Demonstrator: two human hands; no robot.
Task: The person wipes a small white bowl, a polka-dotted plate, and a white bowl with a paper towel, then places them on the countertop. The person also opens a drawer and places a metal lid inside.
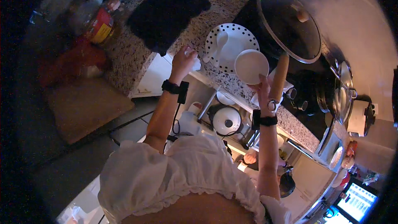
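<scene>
My left hand (184, 60) is closed around a crumpled white tissue or cloth (196, 64), just off the front edge of the granite counter (199, 26). My right hand (263, 91) grips the lower rim of a small white bowl (251, 66), which is tilted so its round face shows. Partly behind the bowl lies a white plate with black dots (239, 35). On that plate rests a white spoon (221, 42). Right beside my right hand is a thick wooden handle (279, 76); what it belongs to is unclear.
A large dark pot with a glass lid (289, 25) stands beyond the bowl. A black cloth or mat (169, 14) covers part of the counter. Below, an open cupboard holds a lidded cooker (227, 120). Another person's hand (250, 157) shows near my right forearm.
</scene>
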